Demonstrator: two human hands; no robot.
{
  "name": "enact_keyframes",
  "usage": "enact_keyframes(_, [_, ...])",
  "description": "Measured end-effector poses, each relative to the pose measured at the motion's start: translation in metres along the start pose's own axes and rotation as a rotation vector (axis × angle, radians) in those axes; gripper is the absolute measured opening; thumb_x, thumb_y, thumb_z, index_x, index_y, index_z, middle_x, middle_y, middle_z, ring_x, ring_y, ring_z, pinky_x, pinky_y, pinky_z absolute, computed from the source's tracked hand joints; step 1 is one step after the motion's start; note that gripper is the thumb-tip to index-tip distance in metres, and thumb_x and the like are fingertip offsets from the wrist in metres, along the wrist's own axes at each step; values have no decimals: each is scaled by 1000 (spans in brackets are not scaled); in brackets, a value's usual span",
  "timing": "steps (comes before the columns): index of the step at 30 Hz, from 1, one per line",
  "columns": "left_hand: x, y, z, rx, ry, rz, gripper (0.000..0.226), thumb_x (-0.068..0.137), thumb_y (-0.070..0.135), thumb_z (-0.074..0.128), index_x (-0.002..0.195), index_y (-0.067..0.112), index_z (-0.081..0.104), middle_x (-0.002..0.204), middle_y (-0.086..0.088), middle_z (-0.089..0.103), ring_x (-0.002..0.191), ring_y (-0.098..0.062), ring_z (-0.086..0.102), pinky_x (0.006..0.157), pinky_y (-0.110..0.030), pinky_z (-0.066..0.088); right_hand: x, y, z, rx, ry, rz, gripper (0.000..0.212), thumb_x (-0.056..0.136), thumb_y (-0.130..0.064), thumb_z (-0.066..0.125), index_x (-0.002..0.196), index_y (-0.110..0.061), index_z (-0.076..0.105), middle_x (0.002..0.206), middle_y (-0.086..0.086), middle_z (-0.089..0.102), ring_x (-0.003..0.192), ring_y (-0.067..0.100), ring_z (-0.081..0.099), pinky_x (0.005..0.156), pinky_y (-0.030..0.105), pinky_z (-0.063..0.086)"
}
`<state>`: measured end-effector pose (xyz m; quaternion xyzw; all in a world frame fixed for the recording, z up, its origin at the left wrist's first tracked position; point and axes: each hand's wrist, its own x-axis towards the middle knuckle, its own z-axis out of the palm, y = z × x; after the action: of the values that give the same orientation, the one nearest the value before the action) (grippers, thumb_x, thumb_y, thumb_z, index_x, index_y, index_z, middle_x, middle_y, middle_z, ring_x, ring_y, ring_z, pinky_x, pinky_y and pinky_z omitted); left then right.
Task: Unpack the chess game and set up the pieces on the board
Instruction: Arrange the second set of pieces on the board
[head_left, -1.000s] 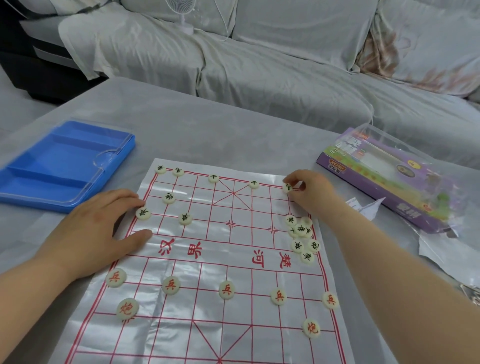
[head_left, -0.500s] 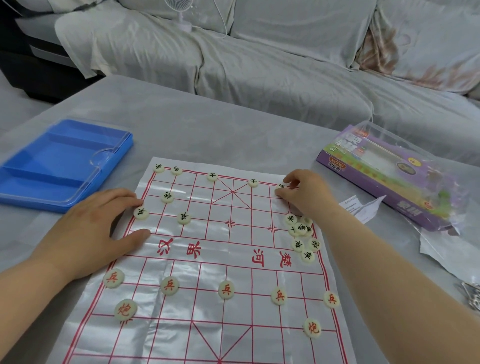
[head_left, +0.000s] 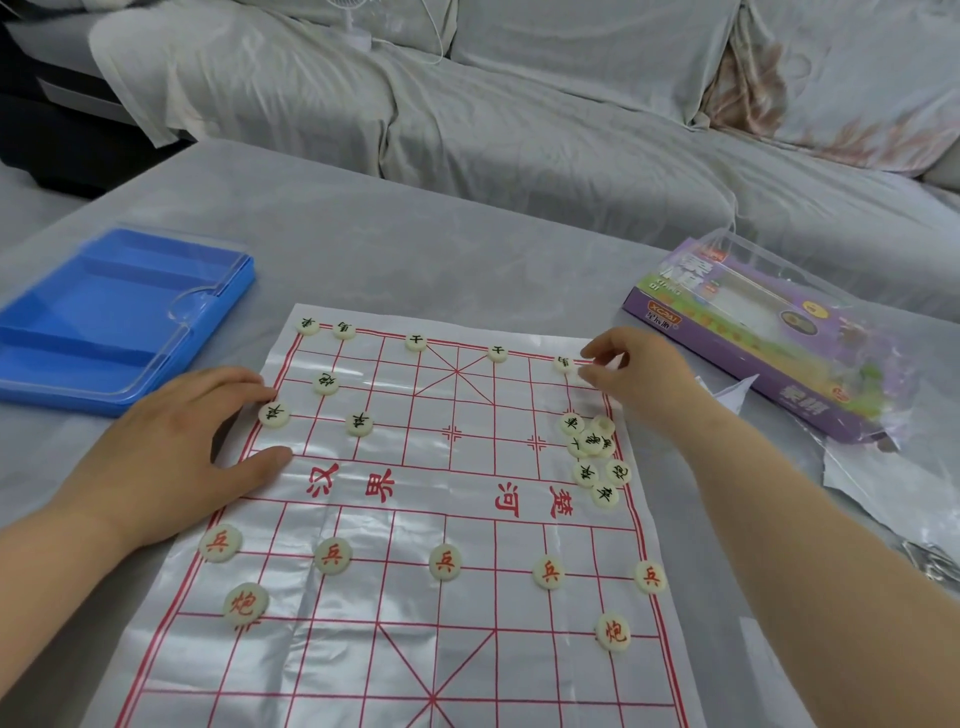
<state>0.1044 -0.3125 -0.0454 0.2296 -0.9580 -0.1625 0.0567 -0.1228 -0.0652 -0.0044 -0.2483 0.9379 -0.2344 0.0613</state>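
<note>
We list the right hand (head_left: 641, 376), thumb and forefinger parted and gripping nothing, tips just beside a black piece (head_left: 562, 364) on the far row of the board (head_left: 395, 649). Left hand (head_left: 156, 457) flat, pressing the board's left edge. Loose black pieces (head_left: 592, 449) heaped near the right edge.

A desk (head_left: 415, 249) under a pale grey, faintly glossy cover fills the near and middle ground. Along its far side runs a sofa (head_left: 545, 135) draped in loose off-white sheets, creased between the cushions. At far right the sheet carries a faded reddish-brown pattern (head_left: 753, 88). The white base of a small fan (head_left: 358, 35) stands on the sofa, its cord trailing right. Dark furniture (head_left: 57, 130) sits at far left. Light is soft and even
</note>
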Motion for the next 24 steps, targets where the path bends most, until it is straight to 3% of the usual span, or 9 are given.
enact_keyframes(3, [-1, 1, -1, -4, 11, 4, 62, 72, 43, 66, 127, 20, 50, 133, 1, 46, 120, -21, 43, 100, -40, 36, -21, 7, -11, -9, -113, -7, 14, 85, -19, 61, 99, -16, 62, 80, -12, 52, 62, 1, 41, 53, 13, 31])
enact_keyframes(7, [-1, 3, -2, 15, -3, 9, 64, 72, 44, 65, 128, 19, 48, 134, 0, 46, 120, -21, 43, 101, -41, 36, -46, 11, -15, -29, -253, -19, 25, 86, -20, 60, 111, -23, 57, 96, -11, 49, 75, 3, 44, 61, 7, 34])
enact_keyframes(12, [-1, 3, -2, 16, -7, -3, 63, 73, 44, 65, 129, 20, 48, 134, 1, 45, 121, -20, 42, 101, -40, 35, -45, 3, -7, -41, -172, -28, 30, 86, -26, 59, 115, -21, 57, 107, -6, 51, 86, 6, 43, 76, 18, 36])
enact_keyframes(16, [-1, 3, -3, 15, -18, -5, 64, 72, 45, 65, 128, 20, 48, 134, 1, 46, 121, -21, 42, 100, -40, 36, -34, -9, 5, -244, -131, -9, 35, 85, -37, 58, 114, -18, 60, 112, -1, 56, 97, 12, 43, 81, 23, 36])
enact_keyframes(19, [-1, 5, -3, 3, -15, -7, 63, 72, 42, 65, 128, 19, 48, 135, 0, 46, 122, -22, 42, 101, -40, 35, -28, -11, 12, -328, -149, -5, 32, 85, -38, 59, 110, -18, 62, 110, 0, 59, 102, 15, 44, 84, 27, 39])
enact_keyframes(24, [-1, 5, -4, 3, -30, -14, 64, 72, 43, 66, 129, 20, 48, 134, 1, 45, 121, -21, 42, 101, -39, 35, -25, -7, 8, -209, -95, 12, 26, 85, -34, 59, 102, -14, 63, 98, 0, 58, 94, 13, 43, 82, 27, 40])
